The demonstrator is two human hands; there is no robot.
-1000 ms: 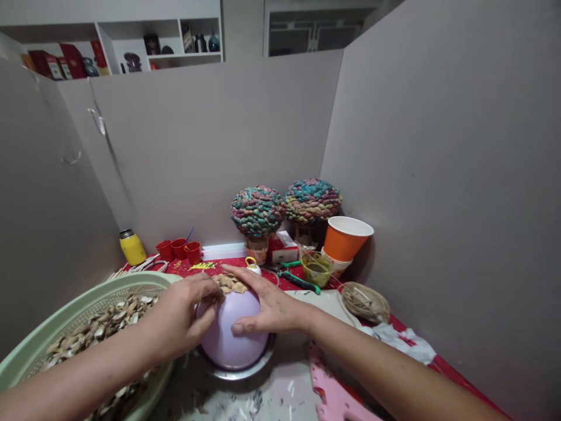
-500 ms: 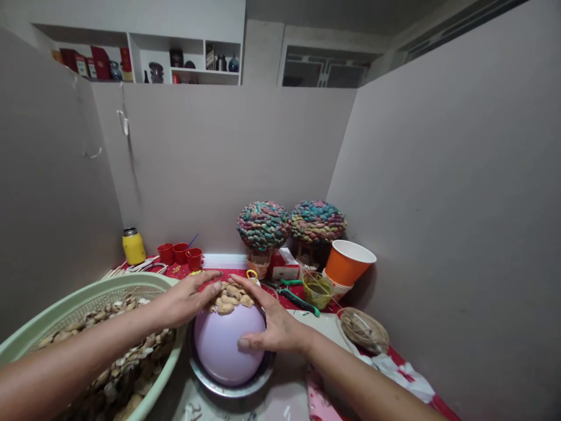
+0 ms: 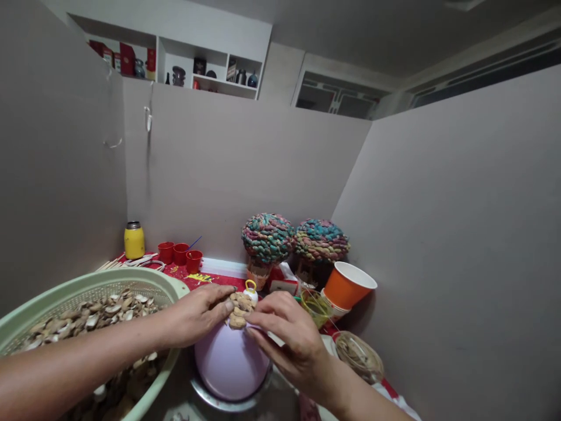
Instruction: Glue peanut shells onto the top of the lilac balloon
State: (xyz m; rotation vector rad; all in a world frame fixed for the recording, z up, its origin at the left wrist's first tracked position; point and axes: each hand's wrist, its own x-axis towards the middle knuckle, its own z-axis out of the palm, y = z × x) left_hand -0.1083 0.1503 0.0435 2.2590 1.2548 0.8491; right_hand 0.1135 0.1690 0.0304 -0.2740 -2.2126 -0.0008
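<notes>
A lilac balloon (image 3: 232, 362) rests in a round metal bowl (image 3: 228, 403), with a patch of peanut shells (image 3: 239, 310) on its top. My left hand (image 3: 197, 313) lies over the upper left of the balloon, fingers stretched out beside the shells. My right hand (image 3: 291, 336) is at the right of the patch, thumb and forefinger pinched at its edge; what they hold, if anything, is too small to make out. The green basket (image 3: 169, 365) at the left holds many loose shells (image 3: 96, 313).
Behind stand two balls of coloured shells (image 3: 268, 237) on cups, a yellow bottle (image 3: 134, 241), small red cups (image 3: 194, 261), an orange bucket (image 3: 346, 286) and a yellow-green bowl (image 3: 316, 308). Coiled twine (image 3: 359, 356) lies at the right. Grey partitions (image 3: 245, 158) surround the table.
My right hand has gone from spread on the balloon's side to a pinch beside the shells. My left hand has shifted slightly right. The balloon looks tilted, and the camera view has tilted.
</notes>
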